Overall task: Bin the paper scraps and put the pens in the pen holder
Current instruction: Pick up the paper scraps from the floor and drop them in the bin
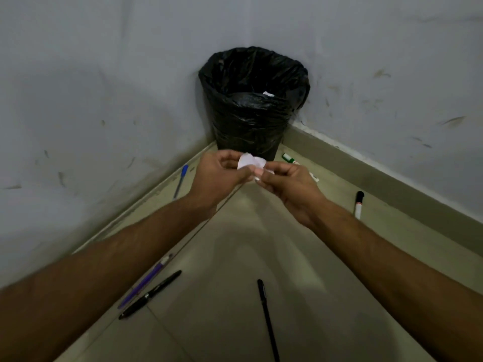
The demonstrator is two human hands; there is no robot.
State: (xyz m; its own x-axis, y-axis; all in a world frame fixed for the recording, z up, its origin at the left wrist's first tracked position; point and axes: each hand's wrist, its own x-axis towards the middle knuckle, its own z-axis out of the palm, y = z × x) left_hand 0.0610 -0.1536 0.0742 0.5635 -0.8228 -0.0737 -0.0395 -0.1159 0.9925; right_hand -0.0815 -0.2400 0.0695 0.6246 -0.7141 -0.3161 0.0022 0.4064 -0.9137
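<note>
A white paper scrap (pixel 250 162) is pinched between my left hand (pixel 222 173) and my right hand (pixel 285 186), in front of and below the rim of a bin with a black liner (pixel 253 100) standing in the room's corner. A bit of white paper (pixel 268 94) lies inside the bin. Pens lie on the floor: a blue pen (pixel 180 181) by the left wall, a purple pen (pixel 146 280), a black pen (pixel 150 295) beside it, and a slim black pen (pixel 268 320) near the bottom middle. No pen holder is in view.
A white marker with a black cap (pixel 358 205) lies on the floor at the right. A green-capped marker (pixel 288 158) lies near the bin's foot, partly behind my right hand. Walls close the corner on both sides; tiled floor stretches toward me.
</note>
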